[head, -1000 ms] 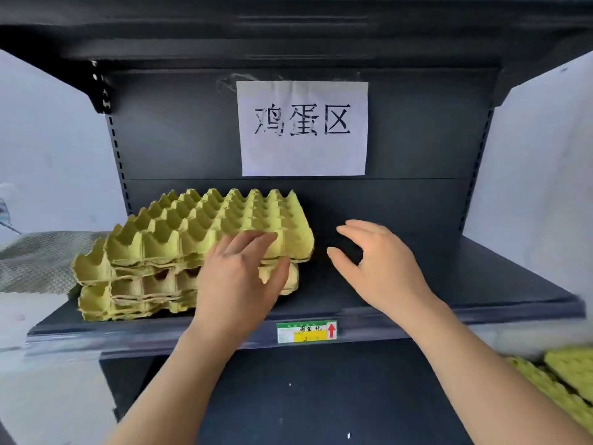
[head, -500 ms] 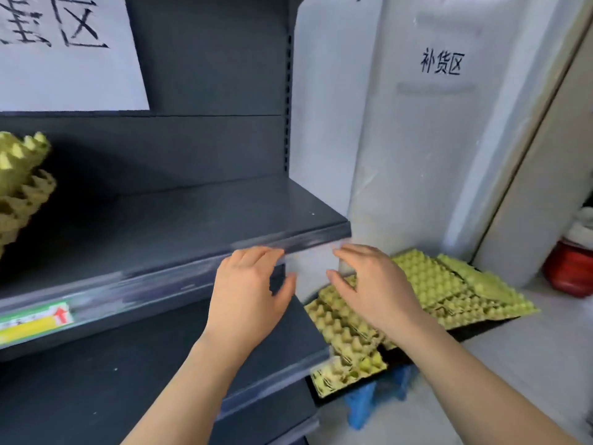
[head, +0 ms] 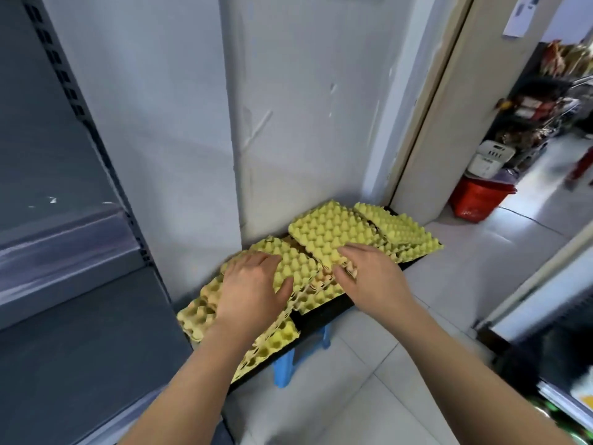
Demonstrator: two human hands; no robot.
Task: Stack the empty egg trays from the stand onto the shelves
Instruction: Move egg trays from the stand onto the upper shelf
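Directly beneath left hand [head: 253, 293] and right hand [head: 373, 279], both spread open: egg trays [head: 333, 229] on stand [head: 321, 319].

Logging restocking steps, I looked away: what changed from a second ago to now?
Both hands left the shelved stack and swung right and down to the stand: the left hand lies on a loose egg tray, the right hand reaches another tray at its edge. Nothing lifted yet.

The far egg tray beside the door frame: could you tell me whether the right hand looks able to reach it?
Probably yes. The right hand is at the neighbouring tray, and the far egg tray lies uncovered just beyond its fingertips, with nothing visible between them.
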